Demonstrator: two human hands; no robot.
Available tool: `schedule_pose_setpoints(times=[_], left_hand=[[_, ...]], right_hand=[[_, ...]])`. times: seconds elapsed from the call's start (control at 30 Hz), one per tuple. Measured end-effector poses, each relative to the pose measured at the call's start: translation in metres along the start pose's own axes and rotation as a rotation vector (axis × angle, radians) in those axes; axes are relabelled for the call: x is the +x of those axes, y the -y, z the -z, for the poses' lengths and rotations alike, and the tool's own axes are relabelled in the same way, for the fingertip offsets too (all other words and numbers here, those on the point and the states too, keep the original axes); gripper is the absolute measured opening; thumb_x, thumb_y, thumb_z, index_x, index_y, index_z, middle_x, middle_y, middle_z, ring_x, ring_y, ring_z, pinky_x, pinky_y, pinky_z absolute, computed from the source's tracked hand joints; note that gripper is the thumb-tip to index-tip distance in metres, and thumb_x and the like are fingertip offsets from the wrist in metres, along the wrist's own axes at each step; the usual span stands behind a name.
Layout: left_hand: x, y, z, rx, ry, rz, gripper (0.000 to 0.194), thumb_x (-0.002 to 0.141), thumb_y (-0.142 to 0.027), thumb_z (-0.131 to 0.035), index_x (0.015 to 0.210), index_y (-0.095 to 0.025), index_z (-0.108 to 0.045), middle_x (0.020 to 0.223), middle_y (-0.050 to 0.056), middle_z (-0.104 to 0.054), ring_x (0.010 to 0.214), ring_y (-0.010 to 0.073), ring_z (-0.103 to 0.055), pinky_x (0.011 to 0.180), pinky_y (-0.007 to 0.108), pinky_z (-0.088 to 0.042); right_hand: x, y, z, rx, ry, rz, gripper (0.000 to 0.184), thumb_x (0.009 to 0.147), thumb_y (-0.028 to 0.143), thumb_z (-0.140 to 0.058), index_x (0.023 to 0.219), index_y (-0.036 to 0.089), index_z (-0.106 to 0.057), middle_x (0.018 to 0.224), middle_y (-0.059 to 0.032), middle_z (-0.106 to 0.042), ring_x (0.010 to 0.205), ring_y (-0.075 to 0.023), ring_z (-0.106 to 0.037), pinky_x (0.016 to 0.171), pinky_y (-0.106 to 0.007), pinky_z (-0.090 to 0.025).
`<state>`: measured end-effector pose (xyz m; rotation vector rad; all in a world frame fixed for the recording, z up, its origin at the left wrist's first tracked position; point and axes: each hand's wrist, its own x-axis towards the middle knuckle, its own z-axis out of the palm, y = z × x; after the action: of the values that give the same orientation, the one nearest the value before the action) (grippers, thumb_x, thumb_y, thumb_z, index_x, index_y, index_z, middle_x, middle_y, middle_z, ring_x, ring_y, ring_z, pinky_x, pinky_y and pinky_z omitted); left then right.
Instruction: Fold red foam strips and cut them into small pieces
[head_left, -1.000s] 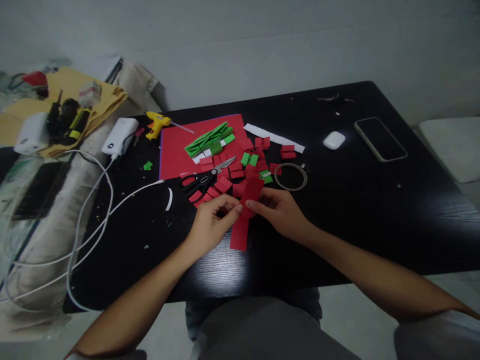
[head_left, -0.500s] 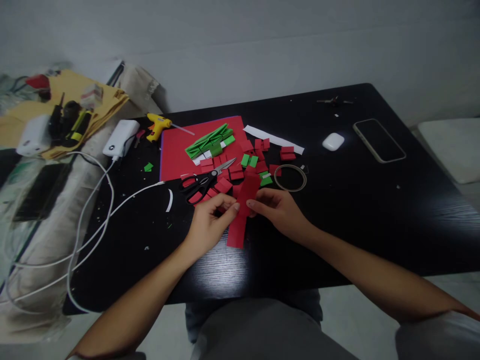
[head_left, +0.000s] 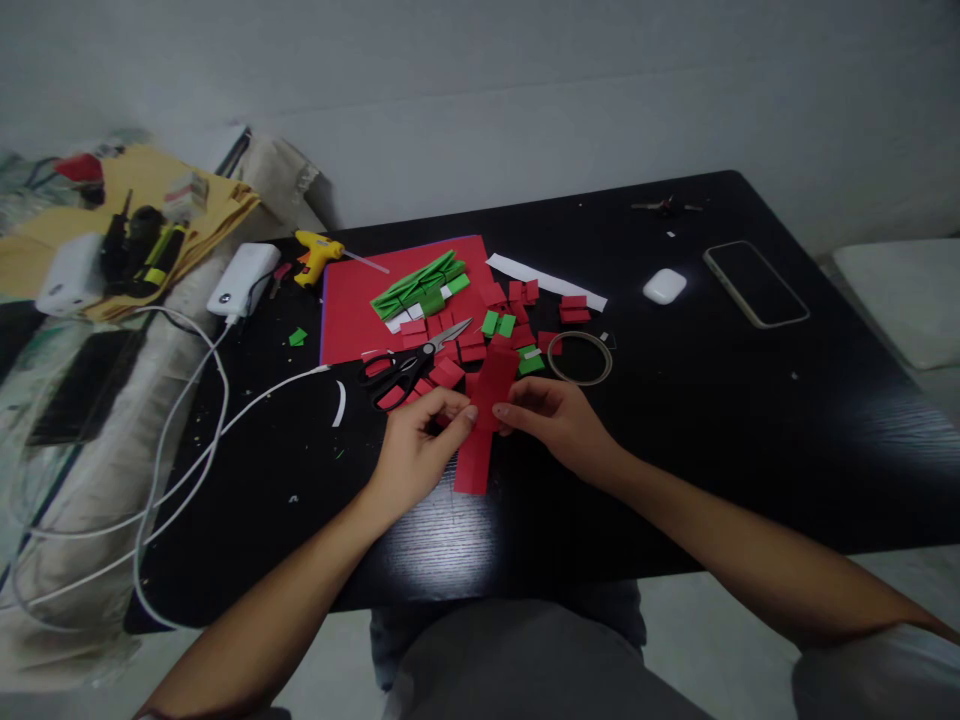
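A long red paper strip (head_left: 484, 425) is pinched between both my hands just above the black table (head_left: 712, 430). My left hand (head_left: 417, 449) grips its left edge with thumb and fingers closed. My right hand (head_left: 556, 420) holds the right edge in the same way. Just beyond my hands lie black-handled scissors (head_left: 409, 365), several small folded red pieces (head_left: 472, 350) and a few green pieces (head_left: 499, 322). A red sheet (head_left: 352, 300) with folded green paper (head_left: 420, 283) on it lies further back.
A roll of clear tape (head_left: 580, 357), a white paper strip (head_left: 547, 278), a white earbud case (head_left: 664, 285) and a phone (head_left: 755, 283) lie to the right. A yellow glue gun (head_left: 315, 250), a white power bank (head_left: 242, 279) and white cables (head_left: 187, 440) sit at left.
My hands and the red strip have barely moved; the strip has shifted slightly left and its fold has tightened a little.
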<state>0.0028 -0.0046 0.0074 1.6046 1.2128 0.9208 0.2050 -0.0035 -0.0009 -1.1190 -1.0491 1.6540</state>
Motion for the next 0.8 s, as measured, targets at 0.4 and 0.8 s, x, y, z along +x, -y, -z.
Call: schedule_pose_setpoints(times=[0.4,0.8], left_hand=[[-0.0011,0.0006,-0.0004,0.013,0.005,-0.018,0.018,0.096,-0.031,-0.066,0.086,-0.017,-0.072,0.075,-0.001,-0.067,0.069,0.0122,-0.057,0.065,0.024,-0.045],[-0.0017,0.0005,-0.002,0.018,0.032,-0.02,0.015,0.096,-0.03,-0.066,0.088,-0.018,-0.07,0.077,0.0,-0.067,0.072,0.0137,-0.06,0.068,0.025,-0.047]], right_hand=[[-0.0012,-0.0014,-0.0003,0.033,0.026,-0.006,0.031,0.071,0.043,-0.092,0.085,0.02,-0.076,0.083,-0.0005,-0.074,0.073,-0.0142,-0.068,0.075,-0.03,-0.057],[-0.0037,-0.0037,0.0008,-0.11,0.097,0.055,0.025,0.083,0.042,-0.083,0.089,0.019,-0.077,0.087,-0.0021,-0.076,0.08,-0.0174,-0.069,0.079,-0.032,-0.055]])
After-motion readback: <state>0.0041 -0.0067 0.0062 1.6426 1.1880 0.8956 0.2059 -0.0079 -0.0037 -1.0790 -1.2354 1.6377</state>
